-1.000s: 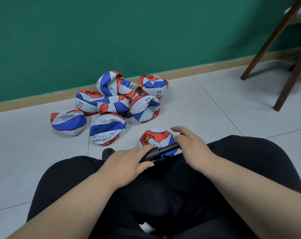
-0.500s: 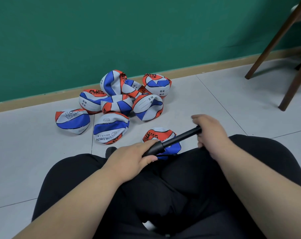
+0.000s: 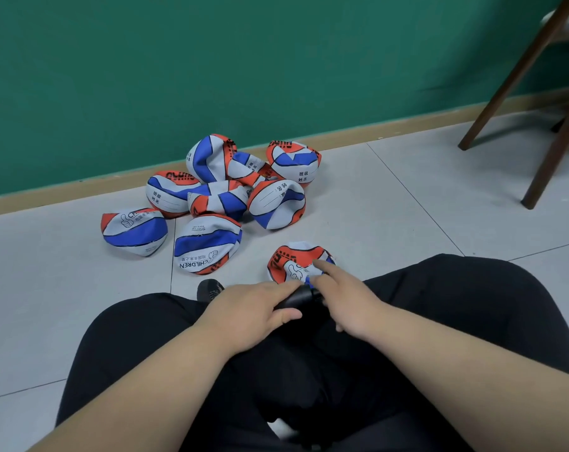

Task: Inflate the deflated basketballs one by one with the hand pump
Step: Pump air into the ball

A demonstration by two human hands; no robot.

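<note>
A black hand pump [image 3: 297,297] lies across my lap, between my knees. My left hand [image 3: 248,313] grips its barrel. My right hand [image 3: 345,298] holds the handle end, pushed in close against the left hand, with the index finger stretched forward. Just beyond my hands a crumpled red, white and blue basketball [image 3: 291,261] lies on the floor, partly hidden by my fingers. I cannot tell whether the pump is joined to it. Several more deflated balls [image 3: 231,197] are heaped near the wall.
The green wall [image 3: 211,76] with a tan skirting board runs behind the heap. Dark wooden chair legs [image 3: 550,151] stand at the right. A black shoe tip [image 3: 209,288] shows by my left knee. Grey floor tiles [image 3: 391,207] lie between the balls and the chair.
The right hand pulled the pump handle out to the right, then pushed it back in, so both hands now meet at the barrel. The view shifted a little.
</note>
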